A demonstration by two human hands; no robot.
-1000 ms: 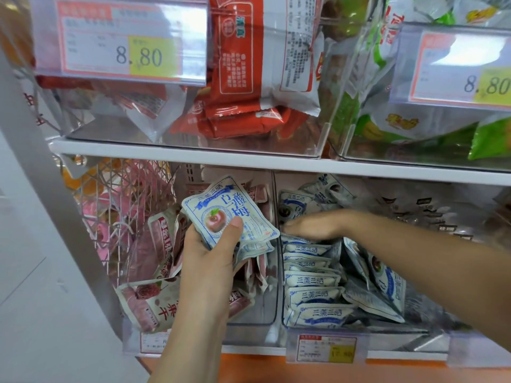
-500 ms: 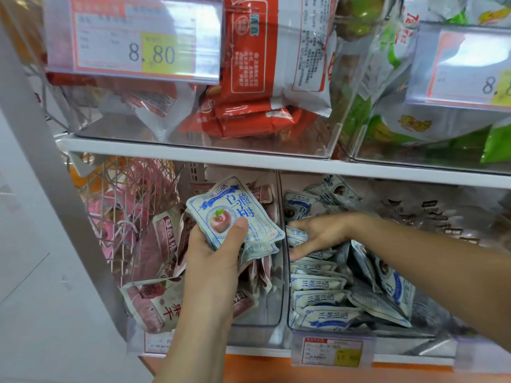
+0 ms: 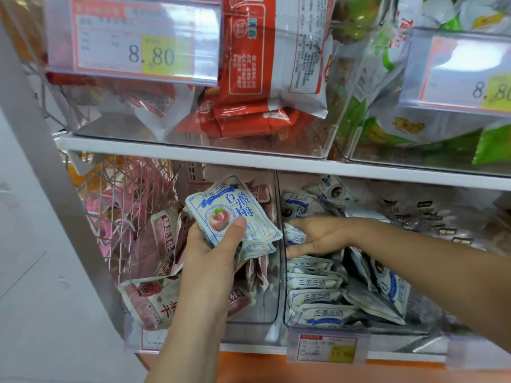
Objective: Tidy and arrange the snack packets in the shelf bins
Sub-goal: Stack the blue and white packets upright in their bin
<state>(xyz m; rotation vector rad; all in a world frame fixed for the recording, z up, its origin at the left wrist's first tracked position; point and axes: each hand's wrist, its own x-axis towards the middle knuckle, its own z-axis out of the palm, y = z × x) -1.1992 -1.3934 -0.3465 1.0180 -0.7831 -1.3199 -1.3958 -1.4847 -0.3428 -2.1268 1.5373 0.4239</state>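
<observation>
My left hand grips a small stack of blue-and-white plum packets, thumb on the top one, in front of the lower left clear bin. My right hand reaches into the lower middle bin, its fingers lying fairly straight against blue-and-white packets at the bin's left wall. Below that hand stands a row of the same packets on edge, with looser ones to the right. Pink-and-maroon packets fill the left bin.
The upper shelf carries clear bins with red-and-white packets and green packets, fronted by 8.80 price tags. A wire basket sits far left beside a grey upright post. An orange ledge runs below.
My right hand has slid down and toward the bin's left wall among the blue packets. My left hand keeps its hold on the stack, almost unmoved. The view shifted slightly.
</observation>
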